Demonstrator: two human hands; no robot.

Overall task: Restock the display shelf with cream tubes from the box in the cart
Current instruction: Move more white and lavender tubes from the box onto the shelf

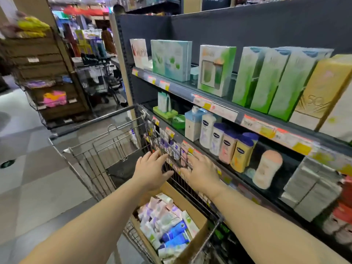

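Head view: I see my left hand (pixel 152 171) and right hand (pixel 202 173) spread wide, empty, at the cart's wire side (pixel 171 159) (beside the shelf (pixel 253 121)); cream tubes (pixel 167 225) fill the box (pixel 198 212) below.

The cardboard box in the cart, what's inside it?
The cardboard box holds a loose pile of cream tubes: white, pink, lilac, some blue. Lower layers and the box's bottom are covered.

Green cartons (pixel 261 79) on the top shelf, lotion bottles (pixel 226 147) below, wire rack (pixel 47 82) across the aisle
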